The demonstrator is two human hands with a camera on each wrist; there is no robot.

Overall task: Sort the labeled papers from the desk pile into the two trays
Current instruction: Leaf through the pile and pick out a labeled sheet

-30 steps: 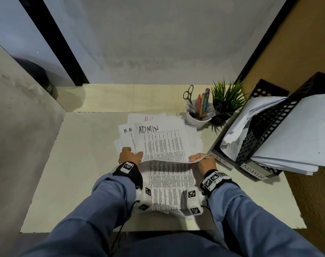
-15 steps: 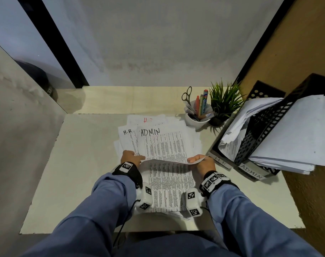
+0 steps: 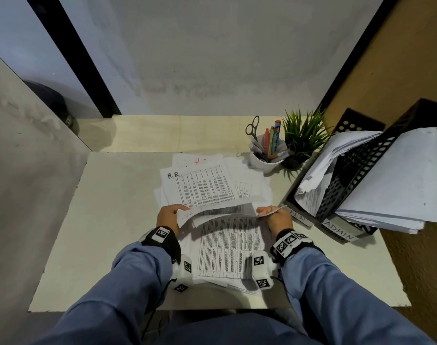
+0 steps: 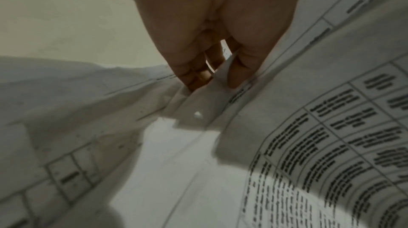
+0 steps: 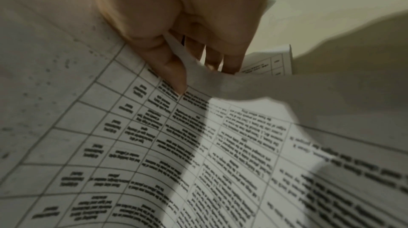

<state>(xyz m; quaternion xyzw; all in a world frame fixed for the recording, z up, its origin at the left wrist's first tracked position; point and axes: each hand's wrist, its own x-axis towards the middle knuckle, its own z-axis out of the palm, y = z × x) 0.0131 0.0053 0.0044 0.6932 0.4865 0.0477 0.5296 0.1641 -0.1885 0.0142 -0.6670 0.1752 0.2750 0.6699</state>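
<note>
Head view, I log left hand (image 3: pixel 169 216) and right hand (image 3: pixel 274 215) pinching opposite edges of a bowed sheet (image 3: pixel 222 211) over the pile (image 3: pixel 207 185), trays (image 3: pixel 347 195) right, bare desk (image 3: pixel 107 220) left.

A white cup (image 3: pixel 264 161) is seen on the desk (image 3: pixel 107 220) at about one o'clock, with scissors (image 3: pixel 252 128) and several pens (image 3: pixel 274 140) stood upright in it. Just beside it, toward two o'clock, a small green plant (image 3: pixel 302 135) in a dark pot is set. A grey wall (image 3: pixel 212 58) is found at twelve o'clock, behind the desk.
</note>
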